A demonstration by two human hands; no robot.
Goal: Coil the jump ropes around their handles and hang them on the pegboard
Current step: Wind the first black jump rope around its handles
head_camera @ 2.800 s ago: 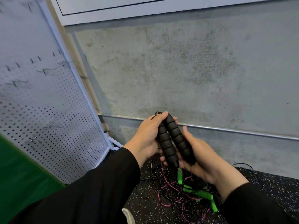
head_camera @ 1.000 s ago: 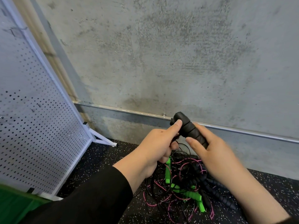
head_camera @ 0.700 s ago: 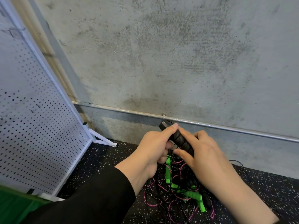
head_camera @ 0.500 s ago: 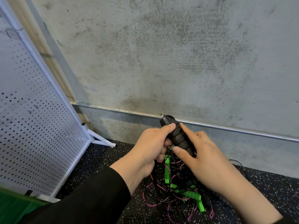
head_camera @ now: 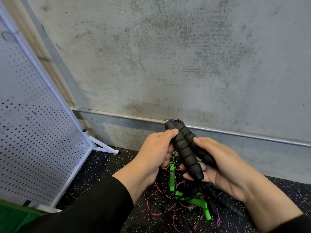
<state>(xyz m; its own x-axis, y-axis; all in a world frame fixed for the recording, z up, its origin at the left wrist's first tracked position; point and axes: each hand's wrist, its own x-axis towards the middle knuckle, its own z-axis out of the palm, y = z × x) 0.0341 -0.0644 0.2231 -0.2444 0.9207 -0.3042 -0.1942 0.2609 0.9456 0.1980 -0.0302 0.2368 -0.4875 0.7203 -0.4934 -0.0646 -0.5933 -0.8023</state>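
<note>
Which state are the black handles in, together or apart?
Together: both black handles lie side by side, left hand and right hand gripping them.

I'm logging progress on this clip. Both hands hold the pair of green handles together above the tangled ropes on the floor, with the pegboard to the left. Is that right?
Not quite: the handles held are black, not green. The head view shows the left hand and right hand holding the pair of black handles together; the green handles lie in the tangled ropes on the floor, and the pegboard stands left.

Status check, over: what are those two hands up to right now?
Left hand and right hand both grip black handles, held side by side. Rope not yet coiled. Tangled rope pile on floor below; pegboard to left, unobstructed.
</note>
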